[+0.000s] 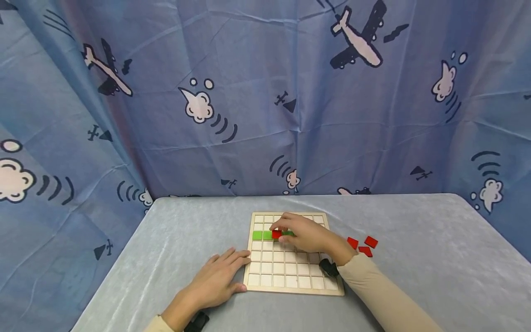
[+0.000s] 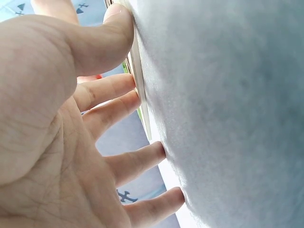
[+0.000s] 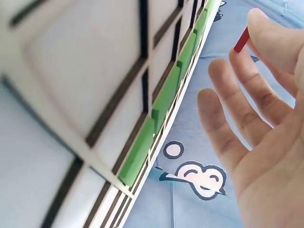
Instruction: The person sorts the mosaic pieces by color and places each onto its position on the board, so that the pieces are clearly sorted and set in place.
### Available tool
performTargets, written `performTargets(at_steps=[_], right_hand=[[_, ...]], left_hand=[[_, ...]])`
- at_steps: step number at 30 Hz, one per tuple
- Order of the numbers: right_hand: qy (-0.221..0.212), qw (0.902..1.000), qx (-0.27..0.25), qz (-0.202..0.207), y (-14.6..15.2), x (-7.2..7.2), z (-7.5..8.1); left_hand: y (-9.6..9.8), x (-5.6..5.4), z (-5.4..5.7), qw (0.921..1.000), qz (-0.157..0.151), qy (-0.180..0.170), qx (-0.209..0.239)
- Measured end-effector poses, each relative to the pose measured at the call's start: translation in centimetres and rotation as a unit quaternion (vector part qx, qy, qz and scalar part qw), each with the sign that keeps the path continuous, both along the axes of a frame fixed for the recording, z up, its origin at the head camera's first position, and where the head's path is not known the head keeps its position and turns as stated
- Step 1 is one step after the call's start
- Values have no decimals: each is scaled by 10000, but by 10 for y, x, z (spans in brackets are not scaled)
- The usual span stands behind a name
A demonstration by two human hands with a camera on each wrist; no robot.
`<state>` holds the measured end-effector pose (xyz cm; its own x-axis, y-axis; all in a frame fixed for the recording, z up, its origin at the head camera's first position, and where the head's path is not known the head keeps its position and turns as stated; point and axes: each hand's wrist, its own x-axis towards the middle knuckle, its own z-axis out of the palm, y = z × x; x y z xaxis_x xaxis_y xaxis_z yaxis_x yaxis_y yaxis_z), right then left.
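Blue airplane-print fabric (image 1: 249, 138) is hanging behind the grey, cloth-covered table (image 1: 435, 267) — the right hand (image 1: 309, 233) is pinching a red square tile (image 1: 276, 234) over a gridded wooden board (image 1: 266, 268); the spread left hand (image 1: 215, 279) is touching its edge.

Near-left squares (image 1: 267, 268) free, right grip (image 1: 308, 233) beyond

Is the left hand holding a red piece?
No, the right hand pinches a red piece, while the left hand touches the edge of the board.
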<state>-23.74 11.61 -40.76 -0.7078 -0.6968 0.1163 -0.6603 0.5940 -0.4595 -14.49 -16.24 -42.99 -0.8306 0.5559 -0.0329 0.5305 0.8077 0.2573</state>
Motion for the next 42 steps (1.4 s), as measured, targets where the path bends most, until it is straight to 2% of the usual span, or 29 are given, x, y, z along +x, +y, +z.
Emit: performTargets(at_steps=[8, 25, 31, 42], right_hand=[[-62, 10000, -24, 31, -9, -5, -2], [-166, 9996, 110, 186, -45, -5, -4], [41, 9993, 160, 324, -51, -4, -8], [208, 9978, 615, 144, -55, -2, -11]], left_hand=[[0, 0, -2, 9999, -35, 118, -57], [-2, 1, 1, 9999, -88, 13, 77], [-2, 0, 1, 9999, -124, 43, 87], [-2, 1, 0, 9999, -130, 41, 101]])
